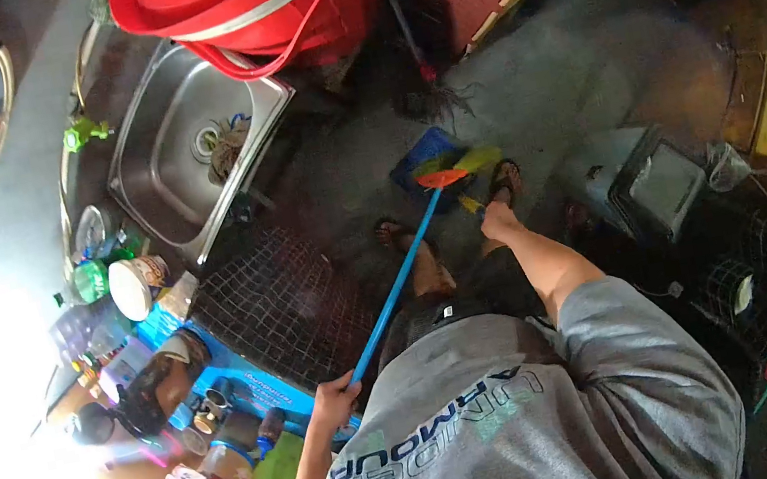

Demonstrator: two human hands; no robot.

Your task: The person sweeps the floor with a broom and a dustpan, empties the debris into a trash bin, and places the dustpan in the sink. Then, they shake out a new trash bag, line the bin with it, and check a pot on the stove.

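My left hand (pixel 335 405) is closed round the upper end of a broom's long blue handle (pixel 397 288). That handle slants down to an orange broom head (pixel 442 179) near my feet. Lower and to the right, my right hand (pixel 500 218) is wrapped round the short yellow-and-dark handle of a dustpan. The blue dustpan (pixel 429 149) lies low at the floor, partly covered by the broom head, with yellow bristles (pixel 480 159) beside it. My sandalled feet stand on either side of the broom handle.
A steel sink (pixel 173 163) and a large red bucket (pixel 275 14) are at upper left. Another mop or broom (pixel 427 75) leans beyond the dustpan. Black wire crates (pixel 277 298) and cluttered bottles stand left; a grey bin (pixel 653 179) stands right.
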